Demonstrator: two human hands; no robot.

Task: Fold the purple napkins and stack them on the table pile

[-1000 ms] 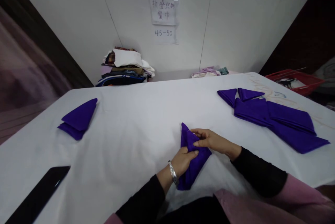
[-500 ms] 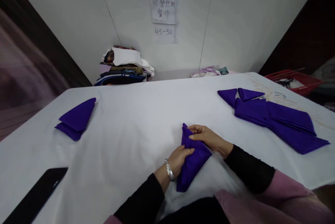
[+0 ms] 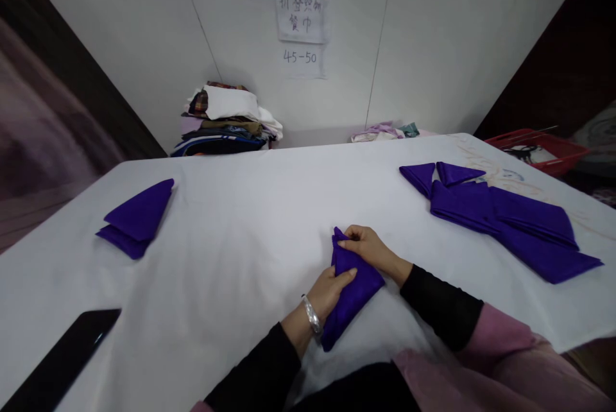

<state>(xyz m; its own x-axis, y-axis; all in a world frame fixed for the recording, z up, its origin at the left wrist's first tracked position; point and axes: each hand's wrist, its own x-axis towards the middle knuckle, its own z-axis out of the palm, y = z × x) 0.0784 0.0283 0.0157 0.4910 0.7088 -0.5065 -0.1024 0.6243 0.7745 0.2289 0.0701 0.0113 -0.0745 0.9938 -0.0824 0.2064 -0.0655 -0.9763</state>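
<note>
A folded purple cloth napkin [image 3: 359,293] is between my two hands, low over the white-covered table. My left hand [image 3: 330,293], with a silver bracelet at its wrist, grips the napkin's left side, thumb on top and the fingers hidden behind the cloth. Near the upper tip, my right hand [image 3: 368,246] pinches the napkin's upper edge between thumb and fingers. Another folded purple napkin [image 3: 139,213] lies far to the left. On the right side lie several more folded purple napkins [image 3: 534,213], some overlapping.
A black flat object [image 3: 62,360] lies at the table's front left. Stacked clothes [image 3: 231,120] and a smaller fabric pile [image 3: 382,133] sit by the wall behind the table [image 3: 240,206]. A red basket [image 3: 558,155] stands beyond the right edge. Handwritten paper signs [image 3: 303,27] hang on the wall.
My right hand has shifted slightly left, bringing the napkin's right part over toward its left edge. The left hand keeps its grip in nearly the same place.
</note>
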